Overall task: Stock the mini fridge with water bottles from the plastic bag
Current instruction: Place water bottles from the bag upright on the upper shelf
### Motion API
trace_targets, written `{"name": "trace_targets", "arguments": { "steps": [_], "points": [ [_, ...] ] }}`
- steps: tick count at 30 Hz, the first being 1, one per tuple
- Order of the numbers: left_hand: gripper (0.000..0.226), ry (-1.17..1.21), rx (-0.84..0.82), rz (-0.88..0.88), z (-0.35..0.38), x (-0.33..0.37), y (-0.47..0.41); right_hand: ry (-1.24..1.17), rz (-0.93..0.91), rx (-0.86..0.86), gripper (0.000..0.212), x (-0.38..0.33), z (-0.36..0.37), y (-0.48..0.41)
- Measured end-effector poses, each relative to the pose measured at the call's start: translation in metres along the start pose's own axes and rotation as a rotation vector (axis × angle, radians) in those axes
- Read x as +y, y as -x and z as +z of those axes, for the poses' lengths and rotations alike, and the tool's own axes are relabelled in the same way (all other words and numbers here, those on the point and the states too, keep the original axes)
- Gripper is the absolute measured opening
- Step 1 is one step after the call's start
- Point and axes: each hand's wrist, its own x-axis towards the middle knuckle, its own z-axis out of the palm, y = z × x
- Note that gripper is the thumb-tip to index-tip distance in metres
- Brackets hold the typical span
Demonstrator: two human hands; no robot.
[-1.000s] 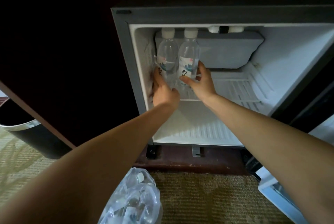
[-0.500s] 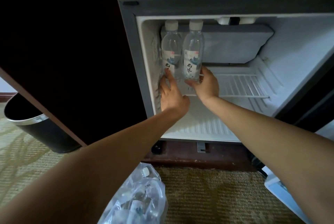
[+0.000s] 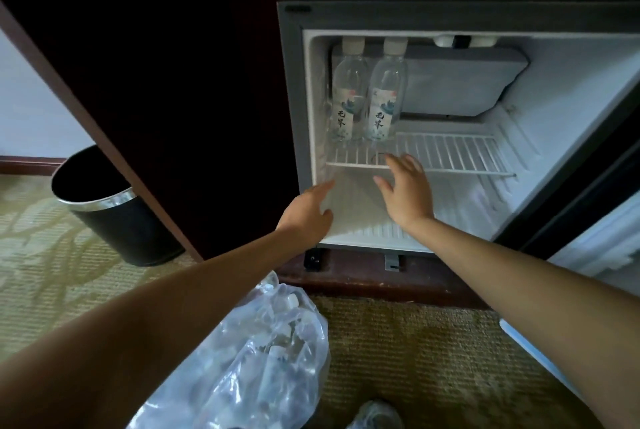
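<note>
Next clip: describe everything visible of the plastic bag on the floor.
The plastic bag is clear, thin and crinkled. It lies slumped on the patterned carpet before the open mini fridge, partly hidden behind the left forearm. Several bottles show dimly through the film, one white cap near its top. The left hand and right hand are up at the fridge, not touching it.

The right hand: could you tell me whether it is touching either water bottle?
Apart. The head view shows bare wire shelf separating the right hand from the left bottle and the right bottle.
</note>
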Motion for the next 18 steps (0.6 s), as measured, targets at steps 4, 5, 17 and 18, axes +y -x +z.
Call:
{"name": "trace_targets", "arguments": {
  "steps": [4,5,17,18],
  "points": [
    [0.035,0.027,-0.058,-0.116,0.001,-0.028,0.031,0.061,-0.063,-0.061,0.050,-0.002,0.004,0.037],
    [0.028,0.061,-0.100,-0.144,0.001,-0.037,0.036,0.033,-0.050,-0.108,0.050,-0.005,0.004,0.046],
    [0.022,0.240,-0.372,-0.273,0.038,-0.113,0.124,-0.272,-0.073,-0.669,0.021,-0.068,0.076,0.169],
    [0.023,0.165,-0.345,-0.243,0.041,-0.118,0.128,-0.292,-0.071,-0.709,0.020,-0.069,0.083,0.175]
  ]
}}
